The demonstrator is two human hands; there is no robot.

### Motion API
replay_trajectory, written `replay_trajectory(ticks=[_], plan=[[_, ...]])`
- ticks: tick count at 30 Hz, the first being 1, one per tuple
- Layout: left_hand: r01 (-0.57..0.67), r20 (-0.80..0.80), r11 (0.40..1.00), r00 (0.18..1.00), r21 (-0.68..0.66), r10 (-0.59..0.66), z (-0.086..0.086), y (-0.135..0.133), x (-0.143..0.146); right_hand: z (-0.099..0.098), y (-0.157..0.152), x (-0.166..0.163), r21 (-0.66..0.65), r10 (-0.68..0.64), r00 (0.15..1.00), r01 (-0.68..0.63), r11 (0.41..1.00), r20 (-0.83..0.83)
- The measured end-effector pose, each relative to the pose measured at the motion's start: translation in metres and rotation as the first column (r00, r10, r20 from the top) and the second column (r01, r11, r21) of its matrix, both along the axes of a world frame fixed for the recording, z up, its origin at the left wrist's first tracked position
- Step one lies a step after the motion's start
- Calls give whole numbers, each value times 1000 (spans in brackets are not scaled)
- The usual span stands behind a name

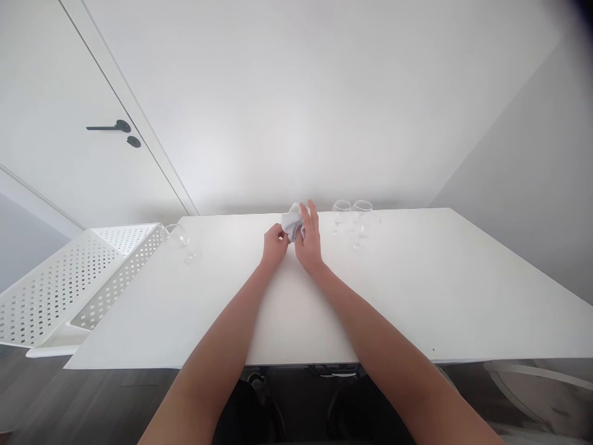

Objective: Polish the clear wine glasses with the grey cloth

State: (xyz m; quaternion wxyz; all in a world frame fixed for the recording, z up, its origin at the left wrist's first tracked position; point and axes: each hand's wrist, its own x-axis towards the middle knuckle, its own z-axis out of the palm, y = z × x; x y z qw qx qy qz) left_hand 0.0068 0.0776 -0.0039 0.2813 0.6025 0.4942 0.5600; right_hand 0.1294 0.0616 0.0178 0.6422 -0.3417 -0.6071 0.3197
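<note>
A clear stemmed wine glass (pixel 294 207) is held near the back edge of the table, with a light grey cloth (pixel 291 224) bunched against its bowl. On the lower left side, my left hand (pixel 275 243) is closed at the glass, and its fingers hide the stem and foot. My right hand (pixel 309 240) presses the cloth around the bowl from the right, its upper fingers stretched along the glass and its thumb on the cloth.
To the right stand several stemmed glasses, among them a front one (pixel 362 207) and one beside it (pixel 341 207). More glassware (pixel 178 236) lies at the table's left end, by a white perforated cart (pixel 60 287). The white table (pixel 208 303) meets the wall behind. A pale chair (pixel 546 389) is at lower right.
</note>
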Motion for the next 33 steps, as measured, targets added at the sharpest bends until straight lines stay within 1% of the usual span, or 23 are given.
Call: replay_trajectory(ticks=[1,2,3,4,5,6,7,8,10,12,14,16,18,19,21,23,26,28,31,33], plan=[[0,-37,999,999,40,2,1,-1,0,1,2,3,13,-36,999,36,999,0],[-1,-57,998,998,57,5,2,-2,0,0,6,5,-10,-93,995,93,996,-26],[-10,-56,999,998,48,13,3,-2,-1,-3,10,8,-71,-172,983,167,983,-69],[-20,-28,1000,999,17,21,3,-2,-1,-6,15,11,-165,-258,960,238,957,-112],[-22,26,999,999,-25,23,3,-2,-1,-11,20,14,-275,-334,933,289,917,-135],[-9,99,998,995,-68,16,3,-2,-2,-16,24,16,-374,-377,917,305,876,-134],[18,174,995,985,-101,0,3,-1,-2,-20,28,17,-442,-377,919,293,848,-114],[53,233,991,972,-120,-24,2,0,-1,-24,31,18,-481,-366,926,279,831,-95],[143,272,980,957,-136,-101,0,1,0,-27,33,18,-488,-342,937,264,832,-77],[232,226,958,955,-169,-191,-2,2,2,-26,33,17,-477,-325,938,234,847,-118],[272,175,942,955,-198,-240,-5,3,3,-22,32,15,-494,-269,941,138,859,-205],[238,160,952,965,-195,-209,-6,4,3,-18,30,14,-497,-181,931,0,868,-316],[178,189,967,971,-181,-143,-7,4,1,-15,29,14,-451,-68,914,-131,883,-400],[160,221,970,968,-182,-118,-7,5,0,-14,27,14,-422,4,909,-197,885,-416],[142,283,974,955,-178,-87,-7,6,-2,-12,24,13,-379,148,902,-313,871,-405],[94,308,986,950,-134,-49,-6,7,-3,-11,20,12,-352,246,901,-374,858,-358],[21,337,997,942,-79,7,-6,7,-4,-12,16,10,-338,306,906,-397,853,-292],[42,392,996,920,-85,-5,-5,7,-5,-14,15,9,-346,324,902,-412,843,-285],[110,447,991,892,-79,-63,-4,6,-4,-14,15,8,-370,324,873,-455,810,-365],[127,510,988,858,-90,-64,-3,7,-4,-12,15,8,-389,339,827,-523,759,-449]])
